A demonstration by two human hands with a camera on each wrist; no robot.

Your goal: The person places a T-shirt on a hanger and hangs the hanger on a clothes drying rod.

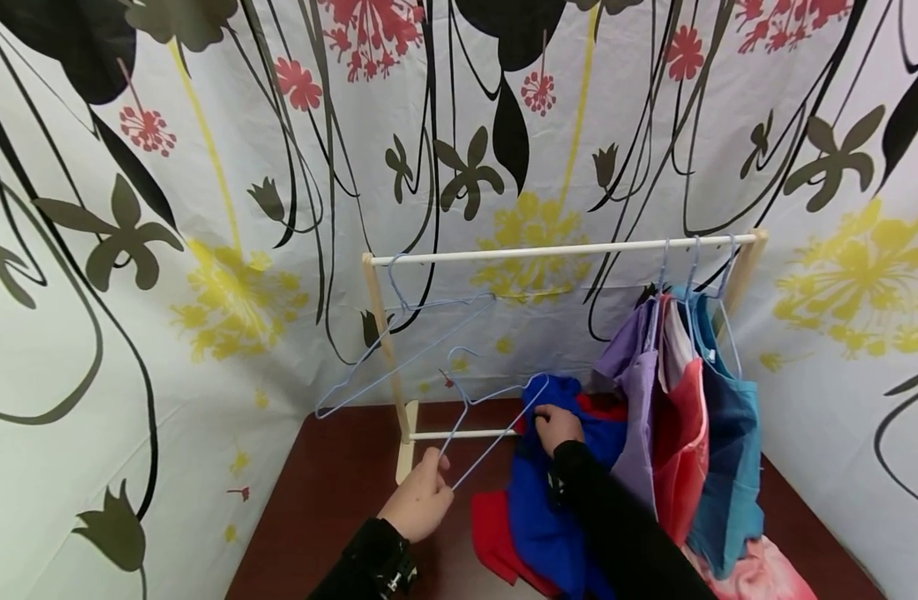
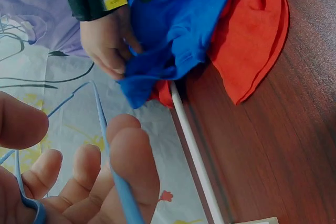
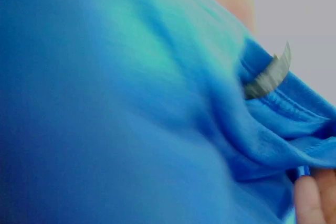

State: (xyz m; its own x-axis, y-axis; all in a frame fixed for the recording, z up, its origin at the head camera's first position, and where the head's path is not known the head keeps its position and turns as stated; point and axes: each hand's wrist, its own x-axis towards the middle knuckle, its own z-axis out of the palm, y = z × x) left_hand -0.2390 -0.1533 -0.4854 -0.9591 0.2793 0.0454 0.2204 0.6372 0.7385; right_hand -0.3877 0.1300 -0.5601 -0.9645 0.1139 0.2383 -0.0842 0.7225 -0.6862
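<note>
Below the wooden rack (image 1: pixel 564 249), a blue shirt (image 1: pixel 549 508) lay bunched on the dark surface (image 1: pixel 331 492), its neck end raised toward a light-blue wire hanger (image 1: pixel 489 417). The right hand (image 1: pixel 558 427) pinched that collar, directly at the hanger's far tip. The left hand (image 1: pixel 421 500) gripped the hanger's near end, its long axis slanting up-right toward the shirt.

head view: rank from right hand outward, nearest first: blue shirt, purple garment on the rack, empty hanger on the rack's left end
1. blue shirt: gripped in the right hand, on the table.
2. purple garment: hanging just to the hand's right.
3. empty hanger: far left end of the rack, up and left of the hand.
</note>
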